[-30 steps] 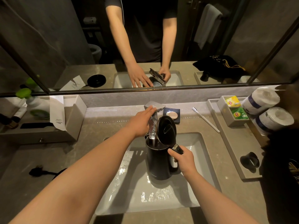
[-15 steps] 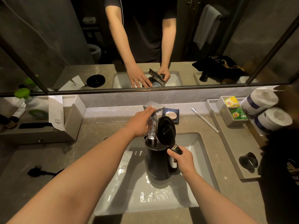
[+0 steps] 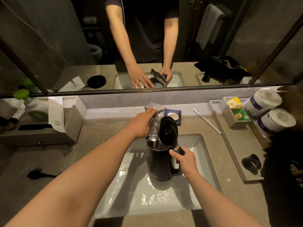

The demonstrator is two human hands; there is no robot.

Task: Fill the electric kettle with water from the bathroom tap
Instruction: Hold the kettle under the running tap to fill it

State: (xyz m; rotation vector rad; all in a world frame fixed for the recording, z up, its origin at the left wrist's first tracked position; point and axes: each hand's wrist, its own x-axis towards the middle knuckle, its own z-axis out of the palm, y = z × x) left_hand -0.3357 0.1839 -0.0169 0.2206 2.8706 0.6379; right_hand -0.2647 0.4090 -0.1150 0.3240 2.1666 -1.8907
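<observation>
A black electric kettle stands upright in the white sink basin, its round lid flipped up. My right hand grips the kettle's handle. Water streams from the chrome tap straight into the kettle's open mouth. My left hand rests on the tap's lever, fingers laid over its top.
A soap dish and a toothbrush lie behind the sink. A grey tray at right carries tea bags, toilet rolls and a black ring. A black plug lies on the left counter; a tissue box stands behind it.
Nothing has visibly moved; water keeps running into the kettle and both hands hold their places.
</observation>
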